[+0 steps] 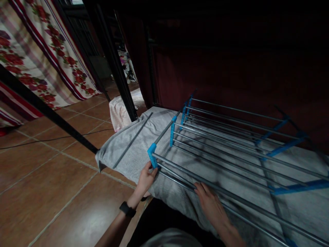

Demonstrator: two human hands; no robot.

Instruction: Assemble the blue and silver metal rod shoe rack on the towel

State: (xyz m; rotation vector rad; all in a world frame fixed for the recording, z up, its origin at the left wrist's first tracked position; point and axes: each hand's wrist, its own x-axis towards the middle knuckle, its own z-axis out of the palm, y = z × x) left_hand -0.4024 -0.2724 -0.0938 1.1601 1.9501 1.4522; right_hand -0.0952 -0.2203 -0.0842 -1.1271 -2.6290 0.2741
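Metal drying rack [231, 144] w/ grey rods & blue plastic joints lies flat on a grey towel [133, 151], which covers a bed-like surface running from centre to right edge of view. Rack takes up most of the towel; its near-left corner, a blue connector [152, 153], sits close to the towel's front edge. More blue brackets along the left end & a few blue crossbars [282, 148] on the right side. One loose grey rod [132, 140] lies apart on the towel, left of the rack, angled front-to-back.

Left hand [146, 178] at the corner connector: fingers curled up around the blue piece & the rod end, thumb against it – closed grip on that corner. Black watch [127, 209] on that wrist. Right hand [209, 202] further right along the front: palm down, fingers stretched out flat & resting on the nearest front rods; fingers extended, not closed round a rod as far as can be seen.

Around: reddish-brown tiled floor [51, 178] on left, a thin dark cable across it. Black metal frame posts [113, 58] rise behind the towel's left end; another black bar slants across lower left. Floral curtain [38, 51], red roses on cream, hangs top left. Pale striped cloth [120, 109] bunched by the post base. Dark red wall/panel behind rack, dim light, detail there hard to make out.
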